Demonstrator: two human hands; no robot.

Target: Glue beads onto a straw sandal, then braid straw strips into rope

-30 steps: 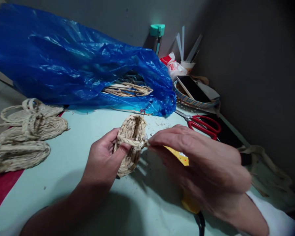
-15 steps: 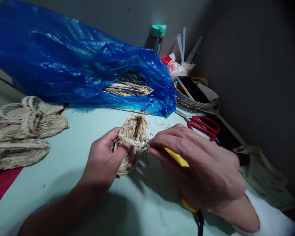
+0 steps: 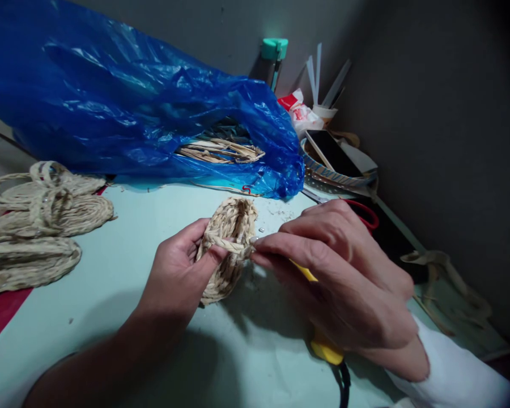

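Observation:
A small woven straw slipper (image 3: 226,283), with a braided strap (image 3: 227,242) across it, is tilted up on its side over the table. My left hand (image 3: 179,271) grips it from the left, thumb pressed on the strap. At the strap's right end my right hand (image 3: 344,277) is closed in a pinch. Something small and pale shows at those fingertips, too small to name. Behind the right hand is a yellow tool (image 3: 326,347) with a black cord, mostly hidden; whether the hand touches it I cannot tell.
Several woven slippers (image 3: 74,215) lie at the left. A blue plastic bag (image 3: 123,107) with dried straw (image 3: 221,152) spans the back. Red-handled scissors (image 3: 368,214) lie partly hidden behind my right hand. A phone (image 3: 334,152) rests in a basket (image 3: 344,181) at the back right.
My right hand has shifted slightly up and now covers more of the scissors and the yellow tool. The left hand still holds the slipper. The whole view has moved a little.

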